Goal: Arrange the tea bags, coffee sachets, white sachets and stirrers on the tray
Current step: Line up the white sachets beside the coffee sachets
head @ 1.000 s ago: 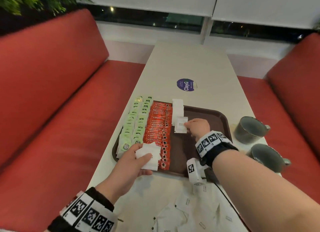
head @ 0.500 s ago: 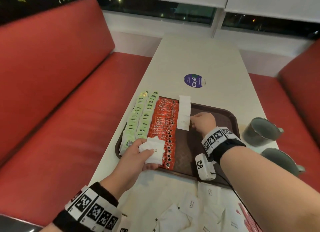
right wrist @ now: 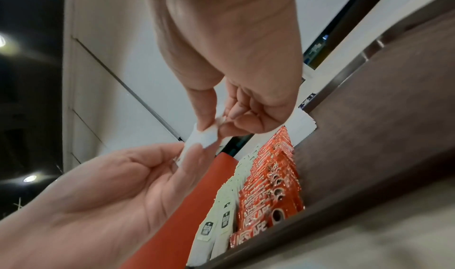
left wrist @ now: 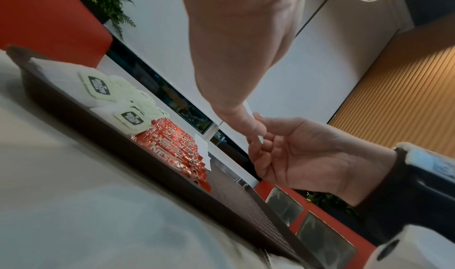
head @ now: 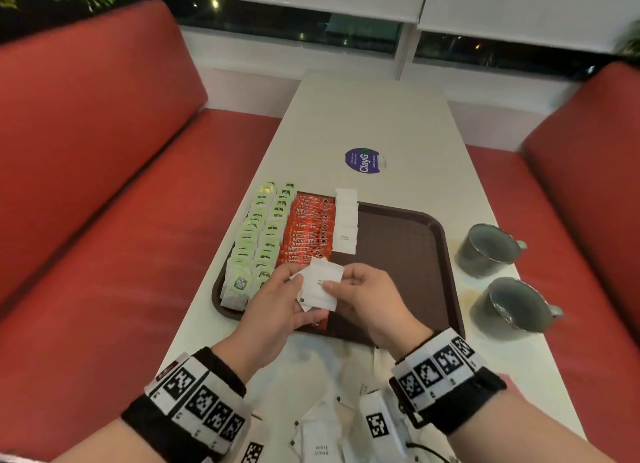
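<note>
Head view: left hand (head: 277, 303) grips a small stack of white sachets (head: 320, 286) above the tray (head: 408, 255); right hand (head: 367, 296) pinches the top one, likely to peel it off for the started column (head: 346, 225).

Left wrist view: coffee sachets (left wrist: 177, 148) and tea bags (left wrist: 118, 96) stand in rows.

Right wrist view: both hands clamp the sachets.

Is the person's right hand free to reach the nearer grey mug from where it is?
Probably, but not free: the right hand is pinching white sachets shared with the left hand. The nearer mug stands to its right beside the tray, with nothing between.
</note>
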Demonstrator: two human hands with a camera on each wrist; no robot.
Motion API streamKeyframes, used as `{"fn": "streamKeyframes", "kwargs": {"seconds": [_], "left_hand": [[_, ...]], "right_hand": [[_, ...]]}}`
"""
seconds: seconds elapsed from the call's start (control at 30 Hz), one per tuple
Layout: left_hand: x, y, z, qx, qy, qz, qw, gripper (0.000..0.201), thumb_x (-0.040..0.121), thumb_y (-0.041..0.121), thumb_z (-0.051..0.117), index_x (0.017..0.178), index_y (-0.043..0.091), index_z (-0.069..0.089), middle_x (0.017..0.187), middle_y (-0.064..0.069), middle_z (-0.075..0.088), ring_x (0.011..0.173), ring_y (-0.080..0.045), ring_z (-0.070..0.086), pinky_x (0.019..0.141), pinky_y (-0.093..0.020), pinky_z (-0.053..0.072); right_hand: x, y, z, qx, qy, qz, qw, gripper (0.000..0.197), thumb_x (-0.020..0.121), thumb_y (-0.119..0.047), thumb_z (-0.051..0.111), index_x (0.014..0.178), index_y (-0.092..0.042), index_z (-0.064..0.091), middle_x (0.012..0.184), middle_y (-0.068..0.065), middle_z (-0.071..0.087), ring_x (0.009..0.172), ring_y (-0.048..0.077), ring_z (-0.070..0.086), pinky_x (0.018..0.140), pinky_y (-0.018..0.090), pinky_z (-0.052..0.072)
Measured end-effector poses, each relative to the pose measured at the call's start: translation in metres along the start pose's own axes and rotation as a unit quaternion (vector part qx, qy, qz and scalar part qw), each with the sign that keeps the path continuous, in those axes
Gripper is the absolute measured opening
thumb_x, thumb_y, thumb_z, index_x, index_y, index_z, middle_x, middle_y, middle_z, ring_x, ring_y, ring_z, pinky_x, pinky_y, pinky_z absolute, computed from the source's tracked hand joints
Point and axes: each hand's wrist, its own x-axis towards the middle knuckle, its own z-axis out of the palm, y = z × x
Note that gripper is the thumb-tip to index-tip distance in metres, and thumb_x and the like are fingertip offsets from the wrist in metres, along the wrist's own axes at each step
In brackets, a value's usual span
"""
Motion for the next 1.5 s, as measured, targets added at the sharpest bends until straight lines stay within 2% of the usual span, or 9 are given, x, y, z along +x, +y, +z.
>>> {"fn": "streamKeyframes", "kwargs": {"seconds": [0.23, 0.37, 0.57, 0.7, 0.8, 0.9, 1.13, 1.3, 1.5], "left_hand": [[-0.003, 0.006, -0.005, 0.051, 0.076, 0.029, 0.995, 0.021, 0.103, 0.015, 0.034, 0.107, 0.024, 0.053, 0.109, -0.004, 0.066, 0.096, -0.020, 0.066, 0.069, -0.032, 0.056], [-0.004, 0.009, -0.018, 0.090, 0.128, 0.058, 0.986, 0.022, 0.103, 0.015, 0.034, 0.114, 0.023, 0.052, 0.105, 0.002, 0.065, 0.084, -0.008, 0.060, 0.061, -0.021, 0.047], [-0.001, 0.008, -0.033, 0.095, 0.152, 0.059, 0.982, 0.024, 0.102, 0.012, 0.036, 0.114, 0.016, 0.056, 0.101, -0.003, 0.067, 0.084, -0.017, 0.057, 0.059, -0.025, 0.040], [0.001, 0.005, -0.037, 0.095, 0.154, 0.051, 0.982, 0.021, 0.100, 0.008, 0.041, 0.114, 0.013, 0.056, 0.105, -0.009, 0.067, 0.079, -0.021, 0.054, 0.064, -0.032, 0.042], [0.005, 0.004, -0.037, 0.085, 0.159, 0.039, 0.983, 0.019, 0.098, 0.007, 0.045, 0.111, 0.016, 0.056, 0.107, -0.008, 0.066, 0.082, -0.020, 0.059, 0.072, -0.034, 0.045], [0.007, 0.003, -0.036, 0.068, 0.152, 0.024, 0.986, 0.017, 0.097, 0.006, 0.048, 0.106, 0.018, 0.055, 0.108, -0.007, 0.065, 0.081, -0.018, 0.062, 0.072, -0.028, 0.051], [0.008, 0.004, -0.026, 0.032, 0.134, 0.009, 0.990, 0.019, 0.093, -0.001, 0.053, 0.104, 0.014, 0.055, 0.104, -0.007, 0.067, 0.096, -0.019, 0.066, 0.082, -0.030, 0.057], [0.010, 0.008, -0.019, 0.023, 0.125, 0.005, 0.992, 0.020, 0.092, 0.003, 0.056, 0.101, 0.021, 0.053, 0.105, -0.006, 0.066, 0.100, -0.021, 0.064, 0.089, -0.041, 0.055], [0.009, 0.009, 0.002, -0.016, 0.105, 0.034, 0.994, 0.018, 0.093, -0.001, 0.052, 0.100, 0.016, 0.054, 0.105, -0.010, 0.067, 0.098, -0.019, 0.066, 0.081, -0.026, 0.056]], "right_hand": [[0.009, -0.004, -0.003, -0.007, 0.026, -0.028, 0.999, 0.006, 0.081, -0.007, 0.070, 0.081, -0.013, 0.067, 0.081, 0.013, 0.069, 0.077, 0.028, 0.067, 0.069, 0.043, 0.057], [0.045, -0.015, -0.028, -0.063, 0.131, -0.034, 0.989, 0.010, 0.085, -0.010, 0.068, 0.077, -0.016, 0.065, 0.079, 0.001, 0.069, 0.060, 0.008, 0.057, 0.055, 0.020, 0.042], [0.109, -0.010, -0.046, -0.191, 0.160, 0.034, 0.968, 0.022, 0.086, -0.004, 0.058, 0.066, -0.013, 0.059, 0.061, 0.006, 0.058, 0.053, 0.018, 0.050, 0.050, 0.029, 0.042], [0.129, -0.012, -0.042, -0.204, 0.138, 0.094, 0.965, 0.016, 0.090, -0.004, 0.058, 0.106, -0.005, 0.062, 0.066, 0.007, 0.057, 0.058, 0.018, 0.053, 0.061, 0.031, 0.049], [0.133, -0.013, -0.039, -0.212, 0.113, 0.133, 0.962, 0.023, 0.092, -0.007, 0.057, 0.114, -0.001, 0.058, 0.070, 0.006, 0.055, 0.060, 0.015, 0.053, 0.070, 0.031, 0.052], [0.138, -0.009, -0.039, -0.239, 0.103, 0.105, 0.960, 0.026, 0.088, -0.008, 0.061, 0.112, 0.004, 0.061, 0.068, 0.003, 0.057, 0.058, 0.014, 0.055, 0.062, 0.029, 0.051], [0.127, -0.021, -0.038, -0.359, 0.150, 0.040, 0.920, 0.023, 0.087, -0.024, 0.064, 0.105, -0.010, 0.063, 0.088, 0.007, 0.068, 0.084, 0.023, 0.068, 0.082, 0.040, 0.057], [0.064, -0.038, -0.015, -0.215, 0.023, -0.031, 0.976, 0.017, 0.090, -0.031, 0.062, 0.084, -0.016, 0.068, 0.082, -0.002, 0.068, 0.072, 0.010, 0.061, 0.058, 0.021, 0.045], [0.033, -0.026, 0.009, -0.134, -0.062, -0.011, 0.989, 0.008, 0.088, -0.015, 0.066, 0.085, -0.008, 0.067, 0.070, 0.002, 0.065, 0.058, 0.010, 0.055, 0.053, 0.021, 0.042]]}}
